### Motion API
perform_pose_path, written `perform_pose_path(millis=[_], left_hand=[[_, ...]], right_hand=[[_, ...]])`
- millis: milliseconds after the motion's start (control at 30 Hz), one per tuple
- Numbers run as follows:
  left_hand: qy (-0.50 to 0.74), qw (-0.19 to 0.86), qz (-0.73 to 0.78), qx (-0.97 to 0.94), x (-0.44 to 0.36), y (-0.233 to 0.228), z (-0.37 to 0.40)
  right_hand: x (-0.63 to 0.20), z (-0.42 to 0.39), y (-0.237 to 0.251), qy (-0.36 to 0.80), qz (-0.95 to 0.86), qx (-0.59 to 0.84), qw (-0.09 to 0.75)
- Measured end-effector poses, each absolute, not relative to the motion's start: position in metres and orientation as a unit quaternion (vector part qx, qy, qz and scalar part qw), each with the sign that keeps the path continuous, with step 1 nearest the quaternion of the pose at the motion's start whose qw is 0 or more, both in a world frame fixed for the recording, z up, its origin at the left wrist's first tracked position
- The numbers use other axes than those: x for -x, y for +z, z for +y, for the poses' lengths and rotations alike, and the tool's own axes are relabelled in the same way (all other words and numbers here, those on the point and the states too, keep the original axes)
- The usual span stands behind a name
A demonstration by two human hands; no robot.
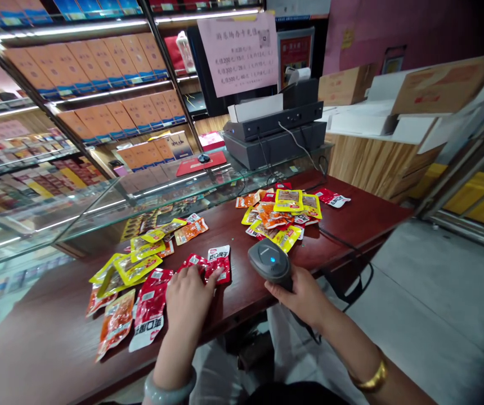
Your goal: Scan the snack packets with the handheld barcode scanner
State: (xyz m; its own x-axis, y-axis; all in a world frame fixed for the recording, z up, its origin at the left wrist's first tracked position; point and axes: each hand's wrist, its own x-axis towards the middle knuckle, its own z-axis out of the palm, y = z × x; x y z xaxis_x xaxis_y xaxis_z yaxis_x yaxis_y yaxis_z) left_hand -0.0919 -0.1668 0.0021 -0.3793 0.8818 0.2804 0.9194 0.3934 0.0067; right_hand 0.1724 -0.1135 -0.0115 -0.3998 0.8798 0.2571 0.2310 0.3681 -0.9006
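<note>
My right hand [309, 295] is wrapped around the handle of a dark grey barcode scanner [270, 262], its blue light on, above the table's front edge. My left hand [191, 298] lies over red snack packets, thumb and fingers closed on a red snack packet [218, 264] with a white end; the fingertips are partly hidden. Beside that hand lies a larger red packet [151, 306]. Farther left are yellow snack packets [138, 264] and an orange snack packet [116, 320]. Behind the scanner, a mixed pile of packets [282, 211] rests on the table.
The dark red table [352, 219] borders a glass display counter [174, 194]. A cash register [276, 129] stands at the back, near a mouse [204, 158] on a red pad. A black cable [358, 250] hangs off the table's right side. Boxed goods [98, 59] fill the shelves.
</note>
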Motion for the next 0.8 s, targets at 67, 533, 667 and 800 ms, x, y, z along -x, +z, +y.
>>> perform_pose_path(millis=[67,533,667,800], left_hand=[[-0.041,0.125,-0.832,0.539,0.083,0.005,-0.162],[-0.213,-0.220,-0.786,0.537,0.103,0.004,-0.123],[-0.383,-0.251,-0.774,0.437,0.102,-0.004,-0.119],[-0.634,-0.276,-0.668,0.275,0.084,-0.004,-0.114]], right_hand=[[-0.172,-0.114,-0.012,0.415,-0.729,0.380,0.390],[-0.175,-0.115,-0.014,0.442,-0.719,0.374,0.384],[-0.176,-0.117,-0.013,0.448,-0.713,0.383,0.380],[-0.173,-0.118,-0.011,0.453,-0.714,0.372,0.383]])
